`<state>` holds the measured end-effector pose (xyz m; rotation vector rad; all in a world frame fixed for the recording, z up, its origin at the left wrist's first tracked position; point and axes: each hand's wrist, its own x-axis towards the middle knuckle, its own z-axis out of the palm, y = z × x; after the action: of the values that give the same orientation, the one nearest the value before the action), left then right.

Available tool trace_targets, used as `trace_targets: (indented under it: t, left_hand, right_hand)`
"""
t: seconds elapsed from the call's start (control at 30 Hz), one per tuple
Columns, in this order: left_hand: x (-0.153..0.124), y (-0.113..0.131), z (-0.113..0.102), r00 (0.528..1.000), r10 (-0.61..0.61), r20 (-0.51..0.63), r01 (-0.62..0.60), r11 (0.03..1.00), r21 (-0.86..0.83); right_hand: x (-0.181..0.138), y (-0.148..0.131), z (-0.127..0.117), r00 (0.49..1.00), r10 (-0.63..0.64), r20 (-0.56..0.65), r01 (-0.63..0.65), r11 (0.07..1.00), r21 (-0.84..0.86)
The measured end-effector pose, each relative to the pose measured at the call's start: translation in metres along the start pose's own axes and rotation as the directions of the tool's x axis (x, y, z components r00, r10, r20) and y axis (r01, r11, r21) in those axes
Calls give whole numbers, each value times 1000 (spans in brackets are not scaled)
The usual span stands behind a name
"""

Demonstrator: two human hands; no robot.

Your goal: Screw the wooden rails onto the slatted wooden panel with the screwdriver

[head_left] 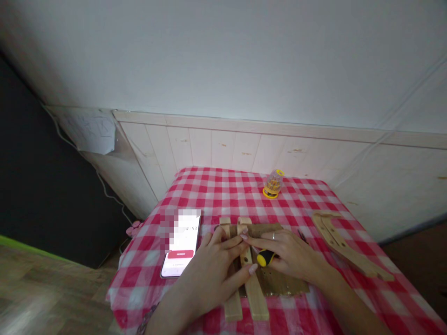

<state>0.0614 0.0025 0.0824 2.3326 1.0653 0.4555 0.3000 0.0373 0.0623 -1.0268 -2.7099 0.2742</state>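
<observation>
Two curved pale wooden pieces lie side by side, the right wooden piece [256, 298] showing a dark hole and the left wooden piece [233, 307] partly under my fingers. My left hand [220, 260] rests across both, holding the right one with its thumb at the edge and fingertips near the upper end. My right hand [284, 253], with a ring on one finger, has a screwdriver [264, 258] with a yellow and black handle tucked in its lower fingers. Its index finger reaches to the same upper spot, meeting my left fingertips. Whatever is between those fingertips is too small to make out.
Under the wood lies a brown board [286, 286]. On the left is a phone [180, 265] with a lit screen. Further curved wooden pieces [352, 251] lie right. A clear, yellow-rimmed bit container [273, 184] stands near the wall. A checked cloth [209, 190] covers the table.
</observation>
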Motion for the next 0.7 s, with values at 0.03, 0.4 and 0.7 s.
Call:
trace_targets:
  t: [0.03,0.4,0.7]
  left_hand:
    - [0,0,0,1000,8,2,-8,1000,-1]
    - [0,-2,2,1000,5,-8,-5,1000,-9]
    - [0,-3,3,1000,1,12,-1,1000,-19]
  right_hand:
    - [0,0,0,1000,4,5,-4,1000,3]
    - [0,3,2,1000,-2,26,3,1000,-9]
    - [1,1,-2,999,-5,34,6,999,-44]
